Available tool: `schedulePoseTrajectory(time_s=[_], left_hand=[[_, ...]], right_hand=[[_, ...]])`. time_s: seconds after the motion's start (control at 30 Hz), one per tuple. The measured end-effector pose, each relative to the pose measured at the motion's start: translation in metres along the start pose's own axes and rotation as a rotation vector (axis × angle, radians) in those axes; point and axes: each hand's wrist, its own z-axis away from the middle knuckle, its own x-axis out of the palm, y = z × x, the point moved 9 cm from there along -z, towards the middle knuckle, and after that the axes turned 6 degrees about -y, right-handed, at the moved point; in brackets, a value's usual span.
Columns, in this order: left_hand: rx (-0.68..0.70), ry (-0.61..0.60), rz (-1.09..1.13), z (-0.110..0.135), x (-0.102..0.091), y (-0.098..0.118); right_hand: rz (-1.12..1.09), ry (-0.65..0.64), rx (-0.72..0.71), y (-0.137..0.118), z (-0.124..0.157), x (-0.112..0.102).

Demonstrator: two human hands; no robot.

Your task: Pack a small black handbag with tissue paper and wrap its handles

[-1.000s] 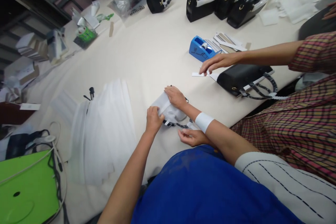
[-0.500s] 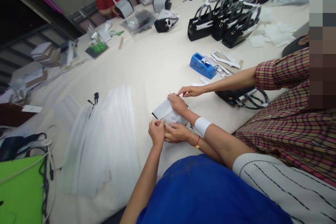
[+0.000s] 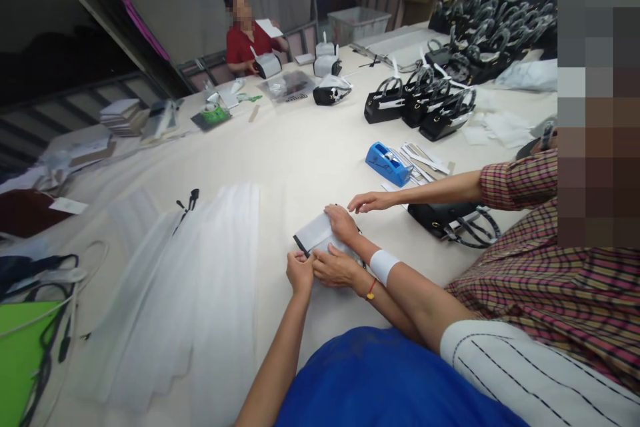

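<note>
A small black bag wrapped in white foam sheet [image 3: 314, 232] lies on the cream table [image 3: 300, 147] just in front of me. My left hand [image 3: 299, 273] pinches the wrap's near edge with closed fingers. My right hand [image 3: 334, 267], with a red cord at the wrist, grips the wrapped bag's near side and touches my left hand. A co-worker's hand with a white wristband [image 3: 343, 223] presses on top of the same bag. Another person's hand [image 3: 369, 201], from a plaid sleeve, hovers flat just beyond it.
A fan of white foam sheets [image 3: 200, 280] lies to my left. A blue tape dispenser [image 3: 387, 163] and paper strips sit ahead right, a black handbag [image 3: 450, 220] before the plaid person, and several black handbags [image 3: 420, 103] farther back. A person in red [image 3: 245, 40] works at the far end. Cables and a green board [image 3: 20, 347] sit bottom left.
My view has tilted up, showing more of the room. My right hand came up from below the bag to grip it beside my left. The plaid-sleeved hand moved in from the paper strips.
</note>
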Motion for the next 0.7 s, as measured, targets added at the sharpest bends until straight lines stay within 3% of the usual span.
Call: schedulePoseTrajectory(time_s=[0.23, 0.57, 0.7], left_hand=[[0.247, 0.013, -0.028, 0.009, -0.001, 0.032], [0.241, 0.085, -0.148, 0.018, 0.007, 0.038], [0.207, -0.001, -0.296, 0.004, 0.015, 0.053]], right_hand=[[0.040, 0.028, -0.008, -0.002, -0.002, 0.000], [0.020, 0.009, 0.018, 0.000, -0.003, 0.003], [0.008, -0.009, -0.019, -0.003, -0.003, 0.000]])
